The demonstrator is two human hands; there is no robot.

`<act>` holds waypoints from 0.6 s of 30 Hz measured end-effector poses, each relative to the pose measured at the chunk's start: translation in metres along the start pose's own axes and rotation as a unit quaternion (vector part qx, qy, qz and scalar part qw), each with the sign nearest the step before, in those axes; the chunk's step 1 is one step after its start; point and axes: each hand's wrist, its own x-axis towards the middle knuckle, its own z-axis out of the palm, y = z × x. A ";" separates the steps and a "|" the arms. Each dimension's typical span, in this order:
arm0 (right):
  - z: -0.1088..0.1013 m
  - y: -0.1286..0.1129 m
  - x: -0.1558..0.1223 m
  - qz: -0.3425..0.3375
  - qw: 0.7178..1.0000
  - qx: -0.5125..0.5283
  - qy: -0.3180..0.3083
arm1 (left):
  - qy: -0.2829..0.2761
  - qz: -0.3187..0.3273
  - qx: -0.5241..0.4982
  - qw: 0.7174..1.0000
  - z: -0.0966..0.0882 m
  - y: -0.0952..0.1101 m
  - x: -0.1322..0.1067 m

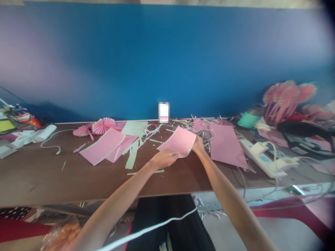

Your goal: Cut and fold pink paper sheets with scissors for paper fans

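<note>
The fingers of the right hand [198, 144] are hidden behind a curled pink paper sheet [179, 141]; an upright white card [163, 112] is pixelated, unreadable; a clear bag of orange food [62, 233] runs off the bottom edge.

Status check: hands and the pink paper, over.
Left hand and right hand gripping pink sheet. Green strips lying left of the hands.

Pink paper sheet [179, 141], brown tabletop [52, 177], blue wall [104, 62] behind.
</note>
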 end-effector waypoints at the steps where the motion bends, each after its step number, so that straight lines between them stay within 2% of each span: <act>1: 0.000 -0.001 0.000 0.000 1.000 -0.006 0.004 | -0.017 0.004 0.020 1.000 0.002 0.000 0.000; 5: 0.001 -0.002 0.002 -0.043 0.999 0.002 -0.009 | -0.054 0.024 0.112 0.992 0.002 0.000 0.001; 8: 0.002 -0.001 0.003 -0.084 0.996 0.014 -0.029 | -0.054 0.035 0.141 0.988 -0.001 0.001 0.001; 10: 0.003 0.000 0.003 -0.082 0.996 0.010 -0.042 | -0.048 0.038 0.147 0.987 -0.001 0.002 0.001; 14: 0.002 -0.002 0.003 -0.042 0.997 0.027 -0.060 | -0.033 0.038 0.147 0.988 -0.001 0.002 0.001; 16: 0.000 -0.005 0.004 0.000 0.995 0.092 -0.031 | -0.029 0.040 0.146 0.988 -0.001 0.002 0.000; 18: -0.002 -0.008 0.004 0.063 0.979 0.195 0.022 | -0.024 0.043 0.140 0.989 -0.002 0.001 0.000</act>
